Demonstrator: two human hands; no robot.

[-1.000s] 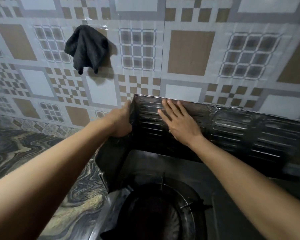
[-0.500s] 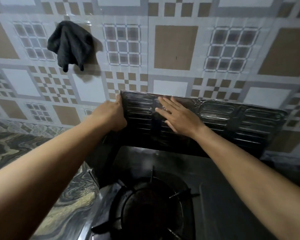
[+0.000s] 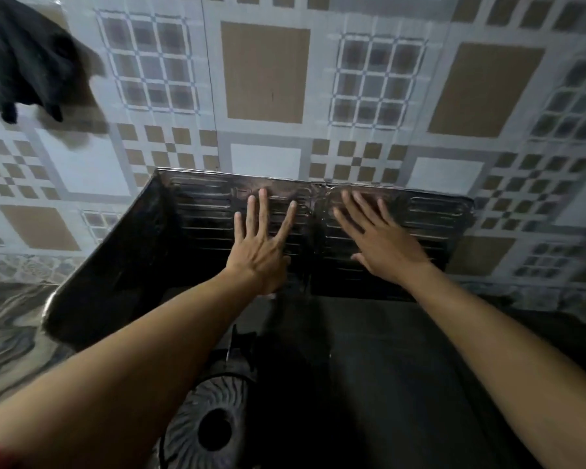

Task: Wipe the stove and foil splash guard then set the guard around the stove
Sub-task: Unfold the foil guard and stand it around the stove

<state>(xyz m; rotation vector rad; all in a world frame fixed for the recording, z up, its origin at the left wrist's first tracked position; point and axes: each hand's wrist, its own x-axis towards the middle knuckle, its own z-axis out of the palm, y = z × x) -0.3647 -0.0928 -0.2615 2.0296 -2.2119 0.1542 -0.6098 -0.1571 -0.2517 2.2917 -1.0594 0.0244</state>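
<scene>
- Where the view is nearest us, one round burner (image 3: 214, 431) with curved ribs and a dark centre hole sits at the bottom, on the dark stove (image 3: 369, 367) that fills the lower middle.
- Our two bare forearms reach forward over the stove, one from each lower corner.
- To the left, the marbled desk (image 3: 7, 333) carries the stove and runs up to the wall.
- Our left hand (image 3: 261, 245) lies flat with fingers spread on the left half of the back panel, gripping nothing.
- Our right hand (image 3: 383, 242) is likewise flat and spread, palm pressed on the right half, holding nothing.
- One foil splash guard (image 3: 200, 211) stands upright behind the stove, just against the wall; we count two ribbed back panels meeting at a centre crease between our hands, and one side wing folded forward along the stove's left edge.
- We cannot tell whether a matching wing stands on the right; that end is dark.
- Beyond the guard, the tiled wall (image 3: 264, 72) shows brown squares, grids and checker patterns.
- One dark cloth (image 3: 24, 59) hangs on that wall at the upper left, well apart from the guard.
</scene>
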